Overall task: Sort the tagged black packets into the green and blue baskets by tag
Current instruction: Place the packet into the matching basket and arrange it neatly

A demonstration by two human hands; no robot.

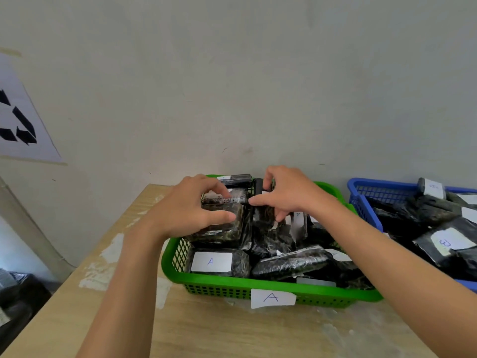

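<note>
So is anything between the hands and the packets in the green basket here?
Nothing visible. The left hand and the right hand are already on black plastic packets at the back of the green plastic basket, fingers touching them. Whether either grip is closed is unclear.

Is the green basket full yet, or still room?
Nearly full: black packets fill the green basket to its rim, some stacked higher at the back.
</note>
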